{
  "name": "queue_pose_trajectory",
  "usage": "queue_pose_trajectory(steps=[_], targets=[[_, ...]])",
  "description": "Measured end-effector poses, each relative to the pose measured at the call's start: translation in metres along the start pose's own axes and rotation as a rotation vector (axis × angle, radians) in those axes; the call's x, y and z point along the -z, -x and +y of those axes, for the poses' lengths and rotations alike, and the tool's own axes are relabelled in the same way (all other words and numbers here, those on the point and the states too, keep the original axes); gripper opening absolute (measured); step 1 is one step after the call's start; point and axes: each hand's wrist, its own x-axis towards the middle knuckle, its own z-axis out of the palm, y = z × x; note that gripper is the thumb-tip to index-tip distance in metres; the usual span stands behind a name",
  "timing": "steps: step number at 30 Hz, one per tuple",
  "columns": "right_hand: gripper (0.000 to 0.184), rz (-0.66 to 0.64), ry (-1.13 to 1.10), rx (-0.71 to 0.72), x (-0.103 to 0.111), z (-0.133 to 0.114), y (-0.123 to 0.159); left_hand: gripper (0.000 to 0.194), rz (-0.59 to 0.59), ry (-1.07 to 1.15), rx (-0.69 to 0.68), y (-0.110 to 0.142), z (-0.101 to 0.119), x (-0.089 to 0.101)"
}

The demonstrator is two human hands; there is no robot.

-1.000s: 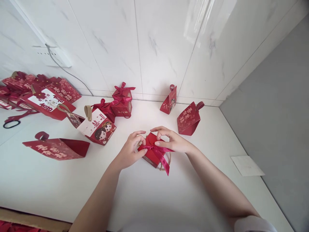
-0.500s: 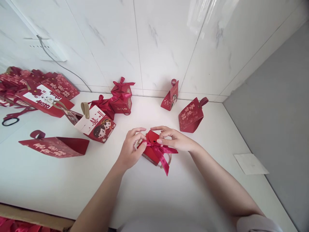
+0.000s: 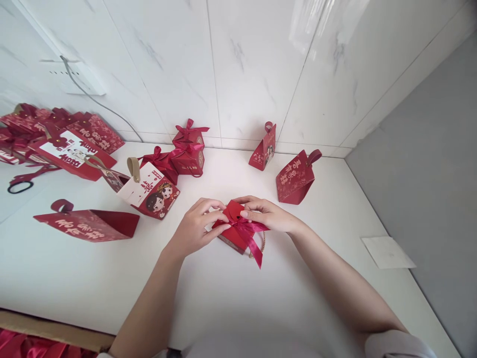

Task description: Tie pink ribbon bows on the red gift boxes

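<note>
In the head view a small red gift box [image 3: 231, 238] stands on the white table, with a magenta ribbon [image 3: 250, 233] across its overlapping top flaps. One ribbon tail hangs over the front, and a twisted cord handle [image 3: 264, 243] shows at its right side. My left hand [image 3: 199, 223] grips the box's left side, thumb and fingertips at the flaps and ribbon. From the right, my right hand [image 3: 268, 215] holds the box, its thumb on the top flap and its fingers curled behind the back edge. The fingers partly cover the flaps.
Several finished red boxes with bows [image 3: 188, 154] stand by the wall. Triangular red boxes [image 3: 296, 179] and a couple-print box [image 3: 156, 191] surround the work spot. Scissors [image 3: 20, 186] lie far left near a pile of boxes. A carton [image 3: 55, 330] of ribbons sits lower left; white paper [image 3: 387, 252] lies right.
My left fingers have come down closer onto the box top, and my right fingers have curled in behind it. The box has barely shifted.
</note>
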Motion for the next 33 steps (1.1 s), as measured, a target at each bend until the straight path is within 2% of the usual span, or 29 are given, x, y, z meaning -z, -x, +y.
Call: queue_pose_trajectory(steps=[5,8,13,17,20,33], targets=[[0.035,-0.007,-0.012,-0.015,-0.001,0.001,-0.001,0.009,-0.056,0.014,0.025,-0.001,0.0,0.007],[0.034,-0.004,-0.009,-0.023,-0.001,0.002,-0.001,0.013,-0.047,0.035,0.078,-0.002,0.0,0.006],[0.032,0.0,-0.017,-0.02,-0.003,0.003,-0.001,0.03,0.004,0.257,0.282,-0.007,0.0,-0.011],[0.031,-0.002,-0.029,-0.02,-0.004,0.005,-0.001,0.034,0.082,0.278,0.363,-0.008,-0.002,-0.024],[0.032,0.006,-0.032,-0.022,-0.003,0.006,-0.002,0.035,0.105,0.231,0.369,-0.007,-0.002,-0.025],[0.031,0.035,0.009,-0.022,-0.001,0.01,-0.001,0.033,0.08,0.184,0.291,-0.005,-0.001,-0.017]])
